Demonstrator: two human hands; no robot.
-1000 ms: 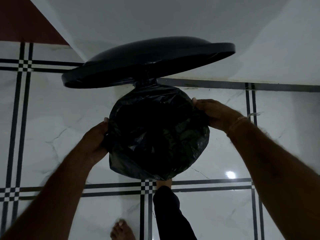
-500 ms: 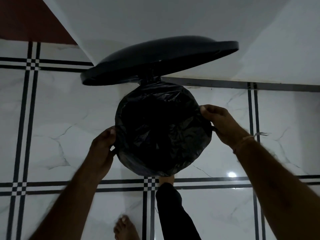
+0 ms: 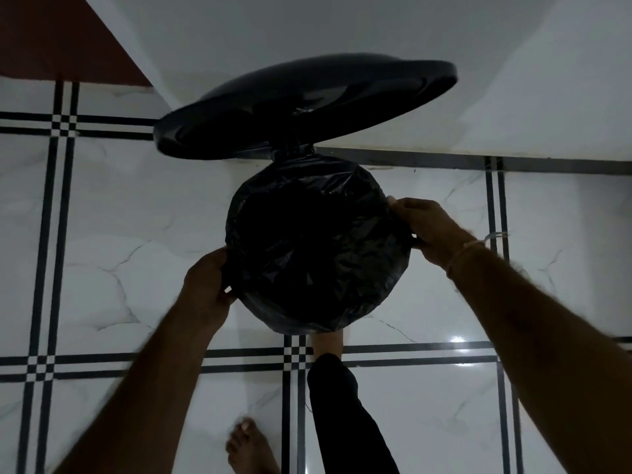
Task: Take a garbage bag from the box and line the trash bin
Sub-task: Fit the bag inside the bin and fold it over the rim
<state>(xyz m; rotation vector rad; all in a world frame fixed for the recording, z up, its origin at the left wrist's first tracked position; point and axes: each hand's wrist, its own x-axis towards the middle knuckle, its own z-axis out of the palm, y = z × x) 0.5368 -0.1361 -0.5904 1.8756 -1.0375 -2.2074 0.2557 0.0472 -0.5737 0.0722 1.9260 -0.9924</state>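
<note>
My left hand (image 3: 205, 285) at eight o'clock and right hand (image 3: 427, 230) at three o'clock pinch the bag (image 3: 318, 244) over the bin's rim, so I should pull it down evenly.

Bare arms, wrist thread (image 3: 466, 249) (right), black trouser leg (image 3: 345, 415)

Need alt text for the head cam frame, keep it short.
Seen from above, the left hand and right hand grip a black garbage bag stretched over a round trash bin's rim, its lid raised behind. A foot reaches to the bin's base on white tiles.
</note>
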